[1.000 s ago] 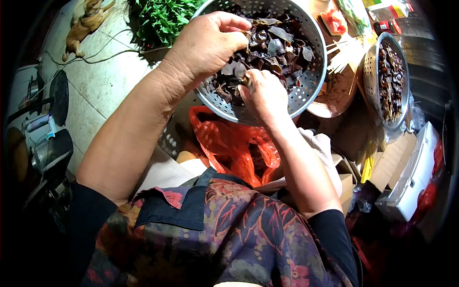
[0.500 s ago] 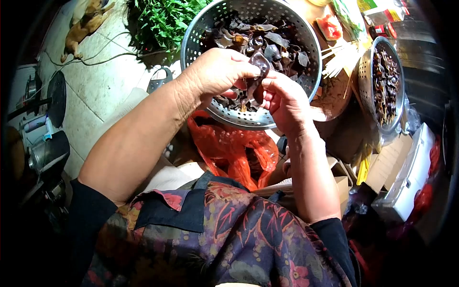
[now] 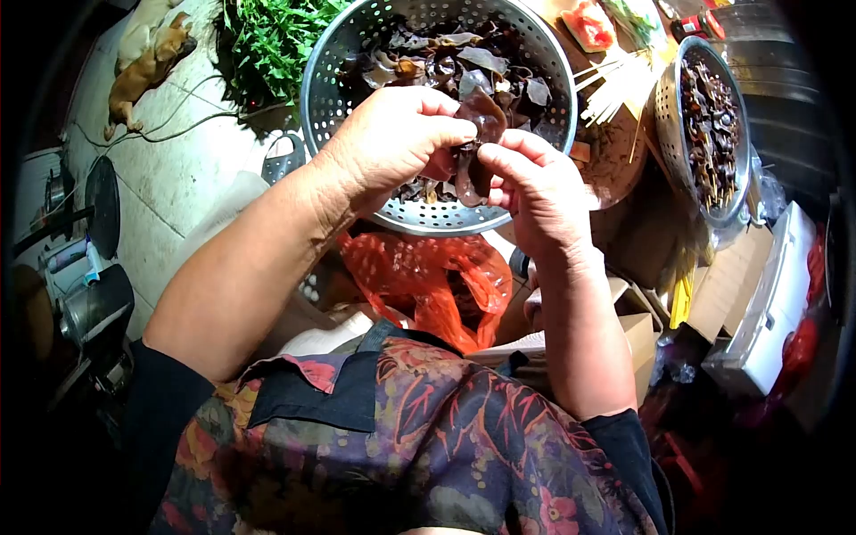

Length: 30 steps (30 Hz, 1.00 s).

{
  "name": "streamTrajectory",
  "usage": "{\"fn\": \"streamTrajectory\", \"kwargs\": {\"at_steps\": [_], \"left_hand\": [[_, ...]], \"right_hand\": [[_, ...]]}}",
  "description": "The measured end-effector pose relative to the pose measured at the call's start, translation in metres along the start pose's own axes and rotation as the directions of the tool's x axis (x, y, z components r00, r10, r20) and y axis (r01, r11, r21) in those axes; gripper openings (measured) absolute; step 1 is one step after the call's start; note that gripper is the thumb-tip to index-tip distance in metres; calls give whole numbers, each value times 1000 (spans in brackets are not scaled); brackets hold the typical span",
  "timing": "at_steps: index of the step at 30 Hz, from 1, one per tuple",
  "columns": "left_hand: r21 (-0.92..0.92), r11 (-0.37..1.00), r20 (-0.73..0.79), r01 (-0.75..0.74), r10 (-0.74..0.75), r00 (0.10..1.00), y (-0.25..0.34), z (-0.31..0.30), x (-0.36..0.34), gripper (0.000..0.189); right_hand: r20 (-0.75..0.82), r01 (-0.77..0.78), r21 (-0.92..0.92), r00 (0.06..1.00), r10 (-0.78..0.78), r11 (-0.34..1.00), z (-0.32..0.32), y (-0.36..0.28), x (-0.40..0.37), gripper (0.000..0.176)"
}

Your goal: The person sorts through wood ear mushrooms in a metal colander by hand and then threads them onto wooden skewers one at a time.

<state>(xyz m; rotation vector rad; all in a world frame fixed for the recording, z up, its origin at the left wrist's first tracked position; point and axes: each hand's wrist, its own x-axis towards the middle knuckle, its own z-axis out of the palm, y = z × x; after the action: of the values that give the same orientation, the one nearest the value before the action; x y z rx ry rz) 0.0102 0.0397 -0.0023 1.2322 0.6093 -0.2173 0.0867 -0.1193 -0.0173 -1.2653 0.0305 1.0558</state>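
A piece of mushroom (image 3: 482, 111) hangs near the upper centre of the frame, over the near part of a big metal strainer (image 3: 401, 218). It is dark brown, thin and wavy-edged, with a wet shine. Its top spreads into a broad, rounded flap with a reddish-brown tint, and a paler, greyish-brown lobe droops below the fingers (the middle is partly hidden by them).

The left hand (image 3: 392, 143) has its thumb and fingers closed on the left edge of the piece. The right hand (image 3: 546, 187) pinches it from the other side between thumb and forefinger, the remaining fingers curled loosely beneath. The two sets of fingertips are close together.

Behind the hands, a heap of dark mushrooms (image 3: 482, 60) fills much of the strainer, some pieces nearly black, others grey and glossy. A red plastic bag (image 3: 428, 272) sits just below it, at the centre of the frame. Pale sticks (image 3: 613, 89) fan out at the upper right, beside a smaller strainer (image 3: 667, 120) holding more dark pieces.
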Motion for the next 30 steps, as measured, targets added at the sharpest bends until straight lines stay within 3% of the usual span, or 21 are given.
{"fn": "streamTrajectory", "kwargs": {"at_steps": [1, 4, 6, 9, 13, 17, 20, 22, 25, 30], "left_hand": [[-95, 995, 35, 14, -10, 999, -1, 0, 0, 14], [-157, 984, 89, 80, -67, 994, -2, -1, 2, 15], [-138, 988, 90, 73, -60, 994, -2, -1, 2, 15], [-106, 993, 77, 50, -42, 996, -3, -1, 0, 14], [2, 998, 82, 60, -60, 995, -6, -4, 1, 14], [-31, 995, 90, 90, -87, 992, -7, -3, 0, 13], [61, 988, 134, 140, -147, 980, 1, -3, -3, 13], [264, 964, 109, 24, -54, 993, 2, -1, -4, 12], [378, 925, 60, -35, 13, 998, -4, 0, 0, 11], [427, 899, 42, -93, 83, 996, -9, 5, -2, 10]], "right_hand": [[0, 0, 1, 1000, 0, 1000, -1, 1, 0, 13], [33, -18, 52, 999, 16, 998, -3, 1, -1, 13], [-34, -20, -19, 999, 19, 1000, 1, -2, -4, 13], [10, 24, -140, 1000, -23, 990, -4, -2, -5, 13], [-3, 69, -122, 998, -70, 990, -3, 2, -3, 13], [-7, 79, -159, 997, -81, 984, -4, 2, -3, 13], [14, 67, -159, 998, -66, 985, -6, 2, -4, 12], [21, 57, -155, 998, -55, 986, -4, 1, -5, 11], [9, 58, -202, 998, -57, 978, -1, 1, -7, 11], [-41, 128, -339, 988, -151, 932, 2, 6, -7, 9]]}}
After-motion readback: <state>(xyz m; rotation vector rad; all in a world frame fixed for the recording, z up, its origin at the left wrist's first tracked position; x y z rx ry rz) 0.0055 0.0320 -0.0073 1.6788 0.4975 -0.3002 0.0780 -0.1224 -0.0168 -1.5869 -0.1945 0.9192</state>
